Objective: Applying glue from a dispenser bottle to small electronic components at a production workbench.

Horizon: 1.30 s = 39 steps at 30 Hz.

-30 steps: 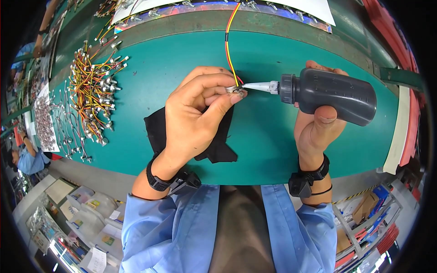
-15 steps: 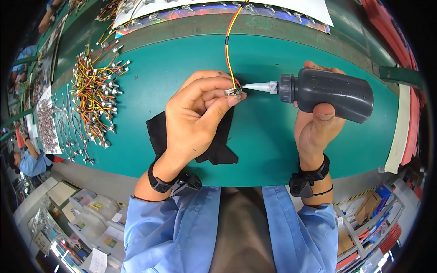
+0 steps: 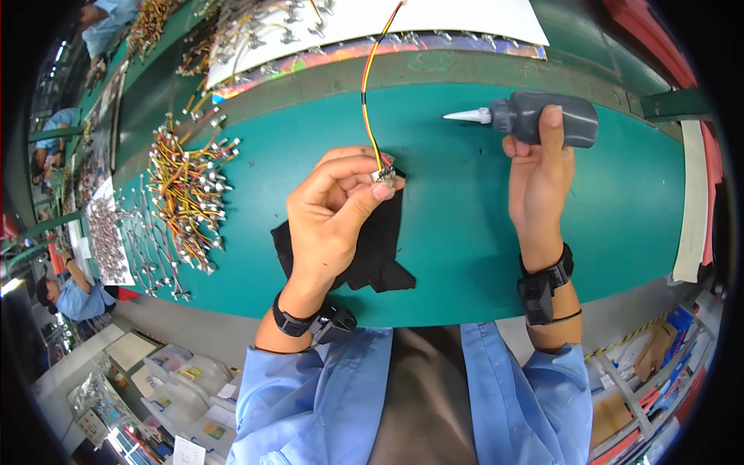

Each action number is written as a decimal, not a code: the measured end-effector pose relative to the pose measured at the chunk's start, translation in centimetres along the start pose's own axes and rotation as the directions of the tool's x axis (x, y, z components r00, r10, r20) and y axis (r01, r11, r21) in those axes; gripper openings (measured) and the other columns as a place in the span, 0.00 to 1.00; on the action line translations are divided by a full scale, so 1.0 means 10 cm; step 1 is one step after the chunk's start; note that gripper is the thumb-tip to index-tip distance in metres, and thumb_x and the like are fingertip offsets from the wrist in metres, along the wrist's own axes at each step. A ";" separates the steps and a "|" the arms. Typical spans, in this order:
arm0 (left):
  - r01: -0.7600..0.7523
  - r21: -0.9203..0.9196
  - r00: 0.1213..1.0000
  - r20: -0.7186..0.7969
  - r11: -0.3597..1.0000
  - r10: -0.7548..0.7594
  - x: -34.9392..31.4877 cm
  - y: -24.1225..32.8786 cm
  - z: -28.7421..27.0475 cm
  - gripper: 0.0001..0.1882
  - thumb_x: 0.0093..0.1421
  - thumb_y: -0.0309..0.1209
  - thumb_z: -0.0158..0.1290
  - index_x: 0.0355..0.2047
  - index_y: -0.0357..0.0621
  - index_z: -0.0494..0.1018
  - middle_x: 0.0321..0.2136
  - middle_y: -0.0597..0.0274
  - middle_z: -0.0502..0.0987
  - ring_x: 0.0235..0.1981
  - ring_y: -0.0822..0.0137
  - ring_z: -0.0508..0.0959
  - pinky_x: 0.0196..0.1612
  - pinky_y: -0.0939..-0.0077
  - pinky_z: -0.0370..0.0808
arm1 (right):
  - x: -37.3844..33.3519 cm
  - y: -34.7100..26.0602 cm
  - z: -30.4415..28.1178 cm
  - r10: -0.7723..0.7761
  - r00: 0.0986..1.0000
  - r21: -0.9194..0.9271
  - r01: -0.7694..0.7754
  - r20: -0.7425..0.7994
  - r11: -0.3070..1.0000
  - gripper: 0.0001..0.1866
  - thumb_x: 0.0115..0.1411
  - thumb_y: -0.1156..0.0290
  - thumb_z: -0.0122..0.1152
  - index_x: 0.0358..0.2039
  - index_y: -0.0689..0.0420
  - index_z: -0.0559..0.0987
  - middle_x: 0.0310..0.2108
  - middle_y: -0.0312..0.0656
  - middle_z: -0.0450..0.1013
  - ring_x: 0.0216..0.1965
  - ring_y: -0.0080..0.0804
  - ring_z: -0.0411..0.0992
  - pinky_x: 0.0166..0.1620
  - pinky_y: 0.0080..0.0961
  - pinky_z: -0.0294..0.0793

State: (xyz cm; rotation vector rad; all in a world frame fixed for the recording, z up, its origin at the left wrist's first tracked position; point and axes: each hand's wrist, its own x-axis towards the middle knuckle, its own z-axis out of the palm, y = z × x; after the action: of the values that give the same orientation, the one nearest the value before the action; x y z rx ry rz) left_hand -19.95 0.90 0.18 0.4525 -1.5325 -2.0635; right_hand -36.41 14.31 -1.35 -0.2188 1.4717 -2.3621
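My left hand (image 3: 325, 213) pinches a small metal potentiometer (image 3: 383, 176) between thumb and fingers. Its red, yellow and black wires (image 3: 365, 85) rise away toward the far side of the bench. In my right hand (image 3: 540, 182) is a dark grey squeeze bottle (image 3: 525, 115), lying on its side with the thumb pressed over it. The bottle's pale, pointed nozzle (image 3: 466, 116) faces left and stands apart from the potentiometer, up and to its right. Beneath my left hand a black cloth (image 3: 380, 260) lies on the green mat (image 3: 457, 256).
A pile of wired potentiometers (image 3: 190, 194) lies at the left, beside several loose dark leads (image 3: 151, 248). White board (image 3: 465, 19) with a row of metal parts sits along the far edge. Other people in blue (image 3: 81, 298) work at far left. Shelving (image 3: 643, 380) stands lower right.
The squeeze bottle has drawn back from the potentiometer, up and away, so its nozzle tip no longer sits at the wires. My left hand keeps its pinch; the whole view has shifted slightly.
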 end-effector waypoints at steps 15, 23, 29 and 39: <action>-0.033 -0.042 0.993 -0.111 0.999 0.028 0.10 0.20 0.00 0.09 0.51 0.17 0.51 0.34 0.29 0.70 0.39 0.50 0.71 0.34 0.59 0.77 0.37 0.70 0.76 | 0.11 -0.13 0.04 0.135 0.986 0.243 -0.107 -0.101 0.964 0.15 0.55 0.55 0.55 0.24 0.54 0.70 0.18 0.28 0.62 0.18 0.15 0.54 0.24 0.16 0.55; -0.203 0.606 0.889 -0.215 0.769 0.405 0.94 0.95 -0.21 0.12 0.51 0.23 0.52 0.36 0.29 0.70 0.28 0.56 0.75 0.26 0.71 0.75 0.29 0.82 0.72 | 0.08 -0.21 -0.01 0.183 0.975 0.299 -0.139 -0.124 0.944 0.16 0.56 0.54 0.54 0.25 0.54 0.71 0.18 0.28 0.62 0.18 0.15 0.54 0.24 0.16 0.56; -0.069 0.720 0.837 -0.335 0.690 0.433 2.37 0.80 -0.50 0.11 0.47 0.30 0.58 0.27 0.34 0.75 0.22 0.61 0.76 0.25 0.75 0.73 0.28 0.83 0.68 | 0.11 -0.24 -0.04 0.200 0.969 0.319 -0.146 -0.144 0.936 0.16 0.56 0.54 0.53 0.25 0.54 0.71 0.18 0.28 0.62 0.18 0.15 0.55 0.24 0.15 0.56; 0.183 0.897 0.845 -0.352 0.401 0.401 2.87 0.06 -0.40 0.15 0.42 0.39 0.59 0.29 0.45 0.76 0.26 0.58 0.77 0.31 0.61 0.76 0.36 0.70 0.70 | 0.19 -0.23 -0.04 0.249 0.951 0.350 -0.174 -0.183 0.920 0.16 0.56 0.54 0.52 0.25 0.55 0.71 0.18 0.28 0.63 0.18 0.14 0.55 0.24 0.15 0.56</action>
State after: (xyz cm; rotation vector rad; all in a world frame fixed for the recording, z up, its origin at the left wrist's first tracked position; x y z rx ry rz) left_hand -40.75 -19.22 0.74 1.1596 -2.1100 -0.6141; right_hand -38.75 14.83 0.45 0.2893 1.0924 -2.4627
